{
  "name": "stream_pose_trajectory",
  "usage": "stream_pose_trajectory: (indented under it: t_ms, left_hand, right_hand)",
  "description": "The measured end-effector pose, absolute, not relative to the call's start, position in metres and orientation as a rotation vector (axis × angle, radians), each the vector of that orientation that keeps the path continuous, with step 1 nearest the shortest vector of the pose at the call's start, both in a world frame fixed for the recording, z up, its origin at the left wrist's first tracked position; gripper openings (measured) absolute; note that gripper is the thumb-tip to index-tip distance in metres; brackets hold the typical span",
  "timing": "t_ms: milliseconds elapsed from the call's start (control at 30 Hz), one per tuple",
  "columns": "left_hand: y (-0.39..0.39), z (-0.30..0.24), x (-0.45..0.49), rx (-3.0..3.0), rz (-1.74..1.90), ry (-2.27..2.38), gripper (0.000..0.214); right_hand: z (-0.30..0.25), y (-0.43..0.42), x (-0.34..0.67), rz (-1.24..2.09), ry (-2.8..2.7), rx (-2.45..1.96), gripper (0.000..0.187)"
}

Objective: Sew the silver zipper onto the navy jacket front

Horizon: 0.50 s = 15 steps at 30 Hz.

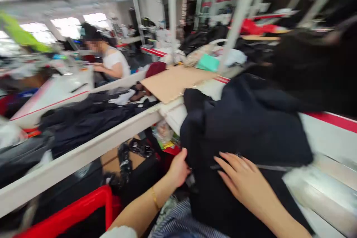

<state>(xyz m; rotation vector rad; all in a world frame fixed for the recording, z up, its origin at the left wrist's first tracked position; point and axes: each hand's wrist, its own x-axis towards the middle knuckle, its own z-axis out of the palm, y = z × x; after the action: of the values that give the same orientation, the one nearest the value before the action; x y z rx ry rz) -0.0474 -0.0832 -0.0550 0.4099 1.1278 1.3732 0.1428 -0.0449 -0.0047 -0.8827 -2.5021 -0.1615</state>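
A dark navy garment (251, 119) is spread over the white table in front of me, its lower part hanging toward my lap. Flat on the cloth lies my right hand (240, 174), fingers stretched and slightly apart. My left hand (178, 169) is at the garment's left edge, thumb up and fingers curled in at the cloth; the fingertips are partly hidden. A thin pale line (269, 167) runs across the fabric beside my right hand. The picture is somewhat blurred by motion.
A tan board (178, 80) lies beyond the garment. Dark clothes (92, 119) fill a trough at left, behind a white rail (83, 161). A red frame (72, 212) stands at lower left. Clear plastic (320, 189) sits at right. A person (114, 61) works farther back.
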Motion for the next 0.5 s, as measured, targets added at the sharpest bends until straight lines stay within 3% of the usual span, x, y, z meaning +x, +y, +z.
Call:
stream_pose_trajectory:
  t_ms: [200, 367, 500]
  left_hand:
    - [-0.097, -0.058, -0.052, 0.372, 1.254, 0.953, 0.05]
    - [-0.104, -0.053, -0.048, 0.441, 1.367, 1.116, 0.05]
    - [-0.113, -0.042, -0.04, 0.271, 1.111, 1.058, 0.048]
  right_hand:
    - [-0.007, -0.071, 0.154, -0.05, -2.392, -1.291, 0.027]
    - [-0.017, -0.095, 0.158, -0.061, -2.141, -1.291, 0.021]
    - [-0.012, -0.09, 0.155, -0.051, -2.116, -1.531, 0.029]
